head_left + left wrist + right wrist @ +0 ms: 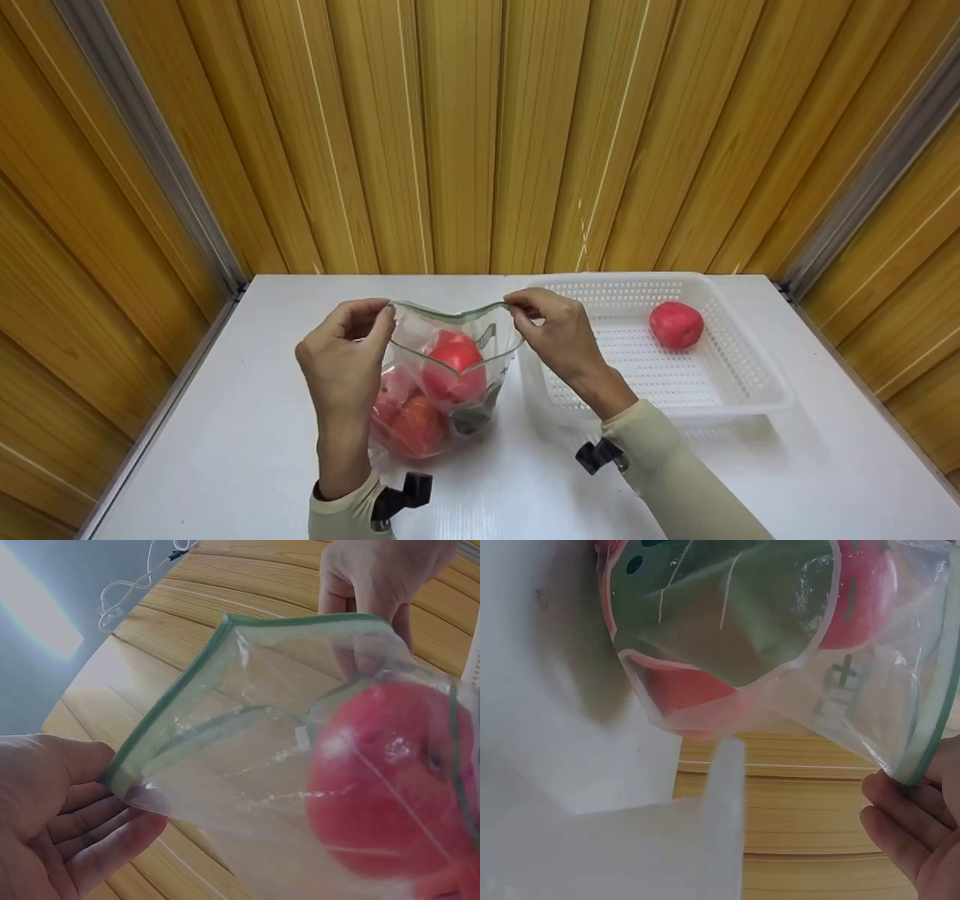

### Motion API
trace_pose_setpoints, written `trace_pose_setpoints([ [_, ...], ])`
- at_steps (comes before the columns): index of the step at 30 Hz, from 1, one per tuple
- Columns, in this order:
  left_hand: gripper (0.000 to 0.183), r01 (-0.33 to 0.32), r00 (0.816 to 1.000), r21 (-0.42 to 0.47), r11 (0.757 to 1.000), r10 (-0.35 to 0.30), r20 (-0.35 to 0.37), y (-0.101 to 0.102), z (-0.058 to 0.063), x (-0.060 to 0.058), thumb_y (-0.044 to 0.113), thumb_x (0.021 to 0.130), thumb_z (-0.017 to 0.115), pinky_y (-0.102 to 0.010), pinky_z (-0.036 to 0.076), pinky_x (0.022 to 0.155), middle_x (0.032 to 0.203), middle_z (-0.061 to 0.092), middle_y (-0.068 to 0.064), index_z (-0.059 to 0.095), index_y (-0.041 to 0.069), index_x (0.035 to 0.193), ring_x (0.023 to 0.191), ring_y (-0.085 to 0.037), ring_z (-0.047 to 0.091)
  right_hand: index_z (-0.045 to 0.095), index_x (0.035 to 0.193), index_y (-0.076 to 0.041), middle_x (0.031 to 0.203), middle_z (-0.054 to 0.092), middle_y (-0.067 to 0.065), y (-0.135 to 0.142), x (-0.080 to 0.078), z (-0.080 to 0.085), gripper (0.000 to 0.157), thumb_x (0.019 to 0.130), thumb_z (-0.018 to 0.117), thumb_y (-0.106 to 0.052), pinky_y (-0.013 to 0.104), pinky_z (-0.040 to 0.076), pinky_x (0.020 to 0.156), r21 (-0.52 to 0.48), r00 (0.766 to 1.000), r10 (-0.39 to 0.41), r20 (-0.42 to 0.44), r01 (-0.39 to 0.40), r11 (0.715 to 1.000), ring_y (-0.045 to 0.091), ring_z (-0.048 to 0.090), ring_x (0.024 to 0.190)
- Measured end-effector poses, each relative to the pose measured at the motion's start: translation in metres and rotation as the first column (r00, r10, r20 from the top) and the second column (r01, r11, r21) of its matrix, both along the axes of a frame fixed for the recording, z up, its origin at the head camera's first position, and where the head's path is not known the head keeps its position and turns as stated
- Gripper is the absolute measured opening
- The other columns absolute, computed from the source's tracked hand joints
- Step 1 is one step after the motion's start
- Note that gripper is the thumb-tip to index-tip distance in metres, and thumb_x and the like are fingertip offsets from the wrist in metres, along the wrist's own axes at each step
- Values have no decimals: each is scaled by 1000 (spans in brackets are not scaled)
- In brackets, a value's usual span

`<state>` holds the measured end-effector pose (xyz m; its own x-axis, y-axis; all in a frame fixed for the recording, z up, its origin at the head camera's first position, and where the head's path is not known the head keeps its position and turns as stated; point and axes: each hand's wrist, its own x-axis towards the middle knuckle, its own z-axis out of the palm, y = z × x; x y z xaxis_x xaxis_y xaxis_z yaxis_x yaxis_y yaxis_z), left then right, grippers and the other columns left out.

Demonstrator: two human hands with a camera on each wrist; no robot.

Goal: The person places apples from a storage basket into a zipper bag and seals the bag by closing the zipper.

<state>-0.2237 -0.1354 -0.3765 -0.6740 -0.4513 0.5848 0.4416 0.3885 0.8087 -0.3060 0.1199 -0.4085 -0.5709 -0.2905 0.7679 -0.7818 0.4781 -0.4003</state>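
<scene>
A clear zip bag (491,367) with a green-edged mouth stands on the white table, its mouth spread apart. Several red tomatoes (454,367) lie inside it. My left hand (346,364) pinches the left corner of the mouth between thumb and fingers. At the opposite corner, my right hand (561,335) pinches the rim in the same way. The left wrist view shows one tomato (390,780) through the film, just below the mouth. Dark green print (727,615) covers part of the bag's side in the right wrist view.
A white perforated plastic basket (750,352) stands to the right of the bag, partly behind my right forearm. One red tomato (676,325) sits in it. Wood-patterned panels (457,135) enclose the white table (225,435) at the back and sides.
</scene>
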Motion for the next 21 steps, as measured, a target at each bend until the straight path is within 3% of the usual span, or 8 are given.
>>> trace_pose_setpoints([
  [3, 4, 25, 999, -34, 999, -24, 41, 2, -4, -4, 4, 91, 80, -16, 54, 64, 83, 78, -2, 83, 4, 95, 68, -14, 69, 79, 101, 1, 96, 79, 8, 6, 0, -9, 14, 90, 76, 10, 29, 63, 73, 5, 1000, 0, 29, 0, 1000, 19, 76, 81],
  [11, 4, 79, 995, -70, 994, -75, 58, 10, -11, -12, 2, 90, 79, -16, 53, 62, 81, 78, -4, 82, 2, 93, 67, -17, 70, 79, 101, 0, 95, 79, 7, 21, 1, -24, 16, 89, 77, 11, 34, 63, 72, 15, 997, -13, 78, 12, 1000, 21, 76, 80],
  [21, 4, 98, 993, -76, 992, -93, 71, 14, -11, -12, 3, 90, 80, -17, 54, 62, 82, 78, -1, 82, 4, 93, 67, -14, 69, 77, 107, 2, 100, 79, 7, 36, 6, -23, 16, 92, 76, 7, 34, 63, 77, 34, 980, 15, 196, -22, 999, 22, 77, 86],
])
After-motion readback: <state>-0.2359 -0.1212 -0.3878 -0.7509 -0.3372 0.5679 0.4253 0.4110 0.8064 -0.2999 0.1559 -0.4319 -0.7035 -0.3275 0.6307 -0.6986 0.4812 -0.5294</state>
